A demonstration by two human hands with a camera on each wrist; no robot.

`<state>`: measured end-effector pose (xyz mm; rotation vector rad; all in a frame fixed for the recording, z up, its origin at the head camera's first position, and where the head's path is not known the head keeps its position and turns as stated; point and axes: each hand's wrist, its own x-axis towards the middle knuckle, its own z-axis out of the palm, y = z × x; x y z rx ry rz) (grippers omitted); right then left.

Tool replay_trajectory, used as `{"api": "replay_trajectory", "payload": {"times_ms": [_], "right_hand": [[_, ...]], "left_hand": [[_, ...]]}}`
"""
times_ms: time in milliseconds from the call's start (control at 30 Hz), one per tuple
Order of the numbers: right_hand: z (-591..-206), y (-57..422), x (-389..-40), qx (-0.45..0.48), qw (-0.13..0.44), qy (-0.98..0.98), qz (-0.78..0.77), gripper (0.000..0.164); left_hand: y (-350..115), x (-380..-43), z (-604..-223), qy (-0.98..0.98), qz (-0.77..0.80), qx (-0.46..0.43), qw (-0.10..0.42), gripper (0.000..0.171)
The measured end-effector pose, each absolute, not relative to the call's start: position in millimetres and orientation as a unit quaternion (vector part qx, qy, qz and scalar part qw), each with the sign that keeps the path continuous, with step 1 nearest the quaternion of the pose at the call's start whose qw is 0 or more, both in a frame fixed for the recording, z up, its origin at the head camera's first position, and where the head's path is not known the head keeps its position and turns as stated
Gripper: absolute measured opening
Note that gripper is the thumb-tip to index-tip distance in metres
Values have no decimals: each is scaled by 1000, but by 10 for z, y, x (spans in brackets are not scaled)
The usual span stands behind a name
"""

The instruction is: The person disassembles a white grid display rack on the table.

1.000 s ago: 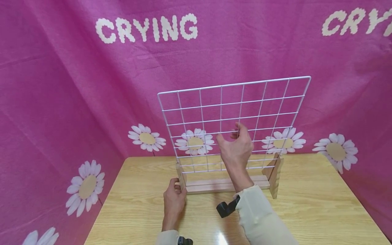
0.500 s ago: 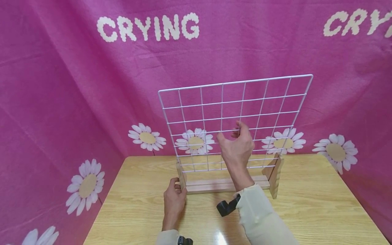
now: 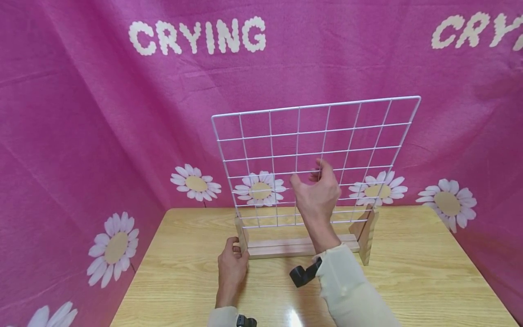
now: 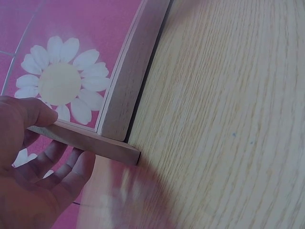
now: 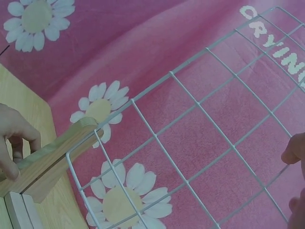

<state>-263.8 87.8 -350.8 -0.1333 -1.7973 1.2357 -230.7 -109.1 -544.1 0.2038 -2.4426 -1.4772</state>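
A white wire grid panel rises above a light wooden stand, leaning slightly back. My right hand grips the grid near its middle, thumb and fingers at the wires. In the right wrist view only fingertips of that hand show at the edge. Down at the stand's left end, my left hand pinches the wooden side piece, thumb on one face and fingers on the other. The lower left corner of the grid overlaps the top of this side piece in the right wrist view.
The stand's right side piece stands upright on the wooden table. A pink cloth with daisies and white letters hangs behind and beside the table. Black cameras are strapped to both wrists.
My right hand has moved slightly upward, and the grid has risen with it, its right top corner most. The left hand and the wooden stand have stayed in place.
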Motion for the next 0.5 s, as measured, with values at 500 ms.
{"api": "replay_trajectory", "payload": {"times_ms": [500], "right_hand": [[-3423, 884, -2656, -48, 474, -727, 495, 50]], "left_hand": [[-1095, -2310, -5438, -846, -510, 67, 138, 35]]}}
